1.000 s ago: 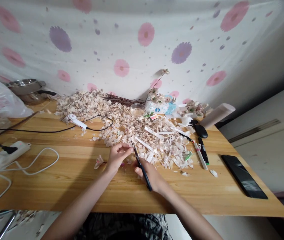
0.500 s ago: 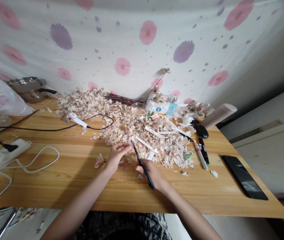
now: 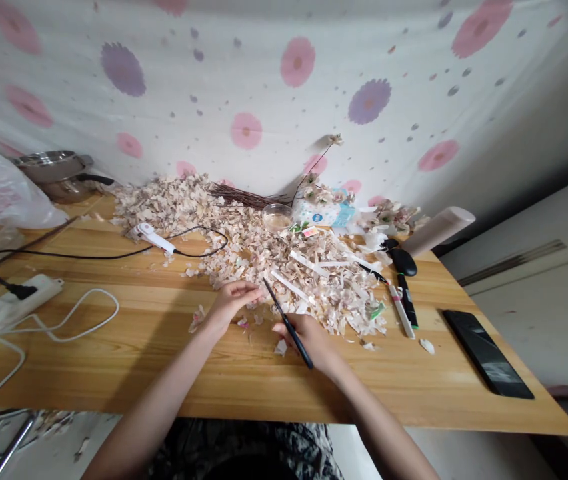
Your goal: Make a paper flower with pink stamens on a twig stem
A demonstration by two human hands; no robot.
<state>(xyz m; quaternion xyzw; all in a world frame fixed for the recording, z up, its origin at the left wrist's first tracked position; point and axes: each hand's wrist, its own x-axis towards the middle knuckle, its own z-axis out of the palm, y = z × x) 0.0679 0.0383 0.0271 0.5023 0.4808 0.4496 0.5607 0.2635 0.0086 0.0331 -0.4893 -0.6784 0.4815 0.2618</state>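
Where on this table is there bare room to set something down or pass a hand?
Bare wood on the light wooden table lies between the white power strip and the left hand, and between the right hand, holding a slim black-handled tool, and the black smartphone. The back middle is crowded: a heap of pale petal-like scraps covers it.

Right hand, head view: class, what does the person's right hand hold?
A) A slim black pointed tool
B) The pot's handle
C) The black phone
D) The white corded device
A: the right hand grips the slim black pointed tool, whose tip reaches the edge of the heap of pale flakes.
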